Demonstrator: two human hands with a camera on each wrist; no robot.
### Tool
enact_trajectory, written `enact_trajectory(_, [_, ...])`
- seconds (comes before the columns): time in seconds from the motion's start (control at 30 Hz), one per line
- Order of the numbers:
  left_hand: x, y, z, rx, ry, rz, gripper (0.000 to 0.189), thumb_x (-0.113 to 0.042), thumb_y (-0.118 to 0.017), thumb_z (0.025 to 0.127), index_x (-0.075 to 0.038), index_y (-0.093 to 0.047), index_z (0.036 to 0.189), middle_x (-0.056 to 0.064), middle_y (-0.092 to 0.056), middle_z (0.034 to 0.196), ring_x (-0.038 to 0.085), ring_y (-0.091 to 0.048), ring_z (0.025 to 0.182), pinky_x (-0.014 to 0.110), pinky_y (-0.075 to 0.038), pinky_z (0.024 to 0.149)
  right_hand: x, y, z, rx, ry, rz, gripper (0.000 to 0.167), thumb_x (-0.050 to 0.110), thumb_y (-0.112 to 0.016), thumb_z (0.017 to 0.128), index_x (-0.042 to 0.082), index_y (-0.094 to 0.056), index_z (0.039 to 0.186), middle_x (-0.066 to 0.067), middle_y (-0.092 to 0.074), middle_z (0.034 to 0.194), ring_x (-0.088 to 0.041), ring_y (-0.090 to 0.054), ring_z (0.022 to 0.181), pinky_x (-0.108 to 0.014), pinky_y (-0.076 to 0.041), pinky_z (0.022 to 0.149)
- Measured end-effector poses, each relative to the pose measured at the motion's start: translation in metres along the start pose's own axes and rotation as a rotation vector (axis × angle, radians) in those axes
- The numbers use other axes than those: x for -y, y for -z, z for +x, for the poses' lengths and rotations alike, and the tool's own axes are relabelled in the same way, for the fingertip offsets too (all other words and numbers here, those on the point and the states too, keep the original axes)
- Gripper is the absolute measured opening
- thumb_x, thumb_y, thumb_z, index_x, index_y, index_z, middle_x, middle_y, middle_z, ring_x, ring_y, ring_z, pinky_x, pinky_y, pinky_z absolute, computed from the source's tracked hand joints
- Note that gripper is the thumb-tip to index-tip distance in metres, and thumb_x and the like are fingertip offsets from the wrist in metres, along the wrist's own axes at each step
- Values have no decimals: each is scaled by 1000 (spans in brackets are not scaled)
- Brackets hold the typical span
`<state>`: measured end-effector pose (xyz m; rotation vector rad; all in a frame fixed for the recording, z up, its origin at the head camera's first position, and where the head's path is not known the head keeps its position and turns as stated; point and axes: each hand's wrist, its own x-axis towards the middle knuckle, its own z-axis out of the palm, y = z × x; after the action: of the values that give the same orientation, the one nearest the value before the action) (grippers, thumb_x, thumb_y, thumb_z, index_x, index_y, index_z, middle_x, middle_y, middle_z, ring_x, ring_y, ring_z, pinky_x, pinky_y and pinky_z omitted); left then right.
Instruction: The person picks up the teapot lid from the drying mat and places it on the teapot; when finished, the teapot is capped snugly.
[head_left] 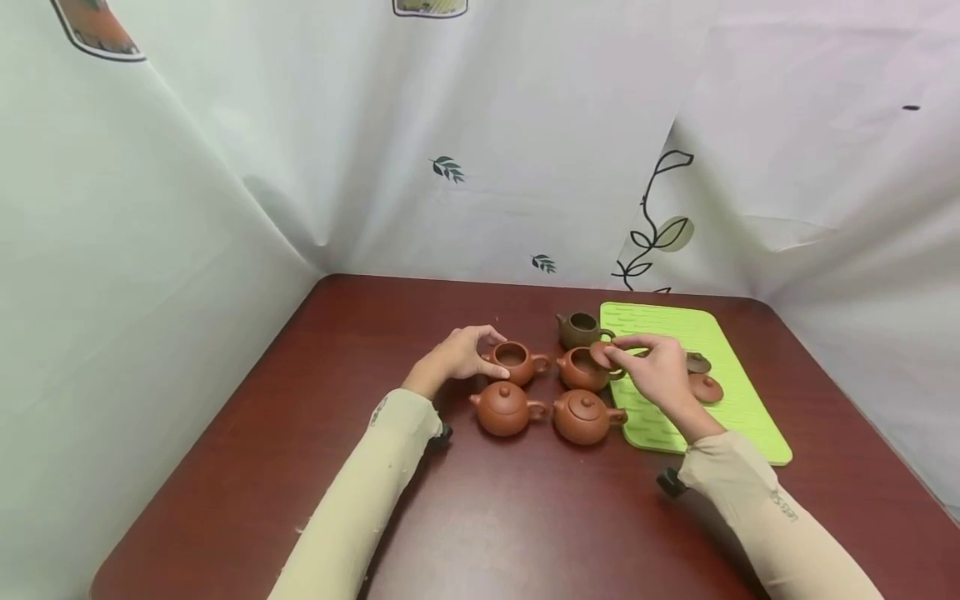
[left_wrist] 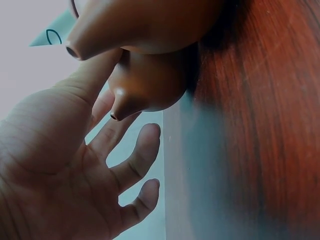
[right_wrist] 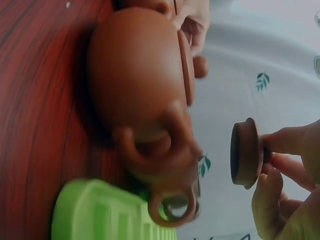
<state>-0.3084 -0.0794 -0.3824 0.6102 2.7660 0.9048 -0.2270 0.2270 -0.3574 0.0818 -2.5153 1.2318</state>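
My right hand [head_left: 660, 371] pinches a reddish-brown teapot lid [right_wrist: 244, 152] by its knob, tilted above the rim of a lidless teapot [head_left: 576, 377]. The lid is apart from that pot. My left hand [head_left: 459, 354] holds another lidless teapot [head_left: 519, 375] on the spout side, thumb on the near side and index finger on the far side; its other fingers spread loosely in the left wrist view. Nearer stand two lidded reddish teapots, one at left [head_left: 502, 414] and one at right [head_left: 582, 422]. A dark brown lidless teapot [head_left: 575, 335] stands behind.
A light green ridged mat [head_left: 660, 435] lies at the right of the dark red table [head_left: 480, 517]. On it rest a dark lid [head_left: 697, 362] and a reddish lid [head_left: 707, 388], partly behind my right hand. White printed cloth [head_left: 510, 225] hangs around the table.
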Motion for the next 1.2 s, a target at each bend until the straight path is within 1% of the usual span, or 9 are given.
enact_trajectory(0.1, [1,0,-2,-6,1,-9,59,-43,-86,75,-23,-64,127,-2,-62,127,25,-50,126,44,-41,103,5,-9,2,22,31,35,21,17,-75,89,-1,-77,101,-20,-73,97,-8,-69,66,-27,-51,52])
enact_trajectory(0.2, [1,-1,-3,-12,-8,-21,59,-41,-86,76,-22,-63,127,-1,-62,127,24,-53,124,43,-42,102,9,-16,2,30,46,35,20,15,-75,89,-1,-77,101,-19,-73,95,-12,-66,62,-27,-48,49])
enact_trajectory(0.33, [2,-4,-3,-12,-3,-23,59,-41,-86,76,-22,-63,127,-1,-62,127,23,-53,122,43,-43,102,13,-24,2,33,56,15,19,15,-75,89,1,-77,101,-17,-74,94,-21,-67,68,-26,-47,53])
enact_trajectory(0.43, [3,-4,-2,-13,-3,-24,60,-42,-86,75,-22,-63,127,-1,-62,127,22,-54,122,42,-43,101,15,-28,4,36,62,14,19,15,-75,89,1,-77,101,-17,-74,98,-26,-70,78,-25,-50,59])
enact_trajectory(0.57, [3,-4,-1,-21,-14,-35,59,-41,-86,75,-22,-64,127,-2,-63,126,22,-55,122,42,-42,102,17,-32,6,32,59,15,17,14,-77,87,1,-78,99,-16,-74,96,-18,-69,73,-23,-48,58])
enact_trajectory(0.7, [2,-3,-1,-22,-20,-42,59,-41,-86,75,-22,-64,126,-1,-63,126,22,-54,123,43,-41,104,20,-36,8,25,70,1,15,12,-78,86,1,-79,96,-14,-75,94,-12,-63,69,-23,-45,58])
enact_trajectory(0.9, [1,-1,0,-22,-16,-37,60,-40,-87,75,-21,-64,126,-1,-63,126,24,-54,123,44,-41,104,25,-41,11,36,64,-8,15,13,-78,86,2,-79,96,-14,-75,94,-20,-63,75,-26,-44,58])
enact_trajectory(1.1, [2,-3,0,-12,-16,-37,60,-40,-86,75,-21,-63,127,0,-63,126,23,-54,123,43,-42,103,28,-45,13,38,78,-38,16,12,-77,86,1,-78,98,-15,-75,94,-28,-68,85,-32,-47,67])
enact_trajectory(1.2, [3,-4,0,-18,-15,-36,59,-41,-87,75,-22,-64,126,-1,-63,125,22,-55,121,43,-42,102,31,-46,14,50,87,-33,17,11,-76,87,1,-77,101,-15,-75,95,-29,-70,86,-32,-49,67])
